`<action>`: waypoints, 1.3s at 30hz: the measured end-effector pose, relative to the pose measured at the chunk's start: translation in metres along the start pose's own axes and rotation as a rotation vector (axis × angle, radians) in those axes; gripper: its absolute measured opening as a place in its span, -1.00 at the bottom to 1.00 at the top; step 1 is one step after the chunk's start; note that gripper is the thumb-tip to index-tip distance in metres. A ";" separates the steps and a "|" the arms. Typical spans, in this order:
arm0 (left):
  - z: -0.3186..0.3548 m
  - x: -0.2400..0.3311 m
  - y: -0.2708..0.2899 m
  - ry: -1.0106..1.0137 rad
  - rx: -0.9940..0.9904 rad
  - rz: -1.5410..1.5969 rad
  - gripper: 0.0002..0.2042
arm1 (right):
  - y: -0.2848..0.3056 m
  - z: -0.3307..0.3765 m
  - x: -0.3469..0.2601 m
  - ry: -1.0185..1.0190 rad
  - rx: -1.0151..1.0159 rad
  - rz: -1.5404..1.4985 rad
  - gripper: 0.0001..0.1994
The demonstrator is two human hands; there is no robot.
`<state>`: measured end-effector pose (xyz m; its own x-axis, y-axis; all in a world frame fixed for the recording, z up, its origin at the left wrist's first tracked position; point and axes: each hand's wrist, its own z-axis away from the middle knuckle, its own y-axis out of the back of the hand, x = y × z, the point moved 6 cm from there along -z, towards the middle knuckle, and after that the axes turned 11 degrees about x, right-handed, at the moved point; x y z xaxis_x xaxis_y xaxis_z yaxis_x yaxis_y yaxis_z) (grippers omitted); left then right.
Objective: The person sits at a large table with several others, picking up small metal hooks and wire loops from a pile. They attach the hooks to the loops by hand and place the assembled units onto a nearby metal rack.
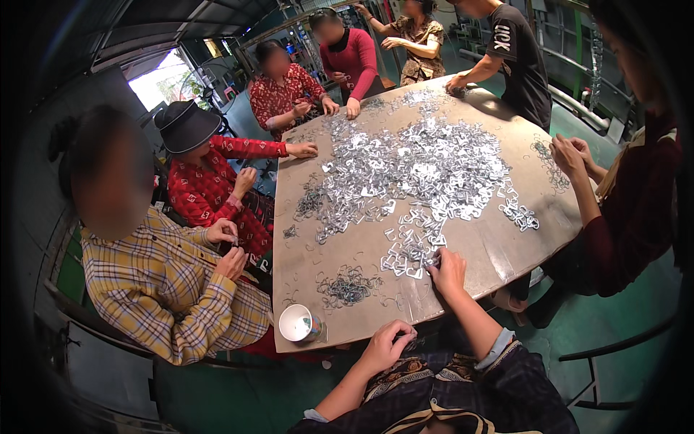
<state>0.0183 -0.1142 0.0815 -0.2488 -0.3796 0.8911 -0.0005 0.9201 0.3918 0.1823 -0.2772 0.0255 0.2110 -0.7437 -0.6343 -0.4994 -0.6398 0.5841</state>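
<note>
My right hand reaches over the table's near part. Its fingers are bent together on a small bent metal piece at the edge of a loose group of silvery metal hooks. Closer to my body, my left hand is held just off the table's near edge, thumb and fingers curled together. Whatever sits between those fingertips is too small to make out. To the left of my hands lies a small heap of thin, dark wire clips. The large main pile of shiny hooks spreads across the table's middle.
The brown-topped table has a curved right edge. A white paper cup stands at its near left corner. Several people sit or stand around it, including one in a yellow plaid shirt. A dark chair frame is at lower right.
</note>
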 end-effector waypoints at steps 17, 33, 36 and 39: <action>-0.009 0.029 -0.005 -0.061 0.035 -0.023 -0.95 | 0.091 0.049 -0.063 -0.297 -0.655 -0.901 -0.70; -0.003 0.043 -0.007 -0.286 0.106 -0.265 -0.87 | 0.129 0.060 -0.093 -0.082 -0.633 -0.523 -0.41; -0.002 0.042 -0.009 -0.325 0.104 -0.308 -0.87 | 0.129 0.063 -0.090 -0.130 -0.562 -0.559 -0.42; 0.001 0.039 -0.009 -0.305 0.101 -0.297 -0.87 | 0.127 0.070 -0.088 -0.123 -0.469 -0.596 -0.46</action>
<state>0.0073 -0.1377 0.1126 -0.4981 -0.5972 0.6288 -0.2059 0.7858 0.5832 0.0419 -0.2794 0.1203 0.2237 -0.2378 -0.9452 0.0837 -0.9615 0.2618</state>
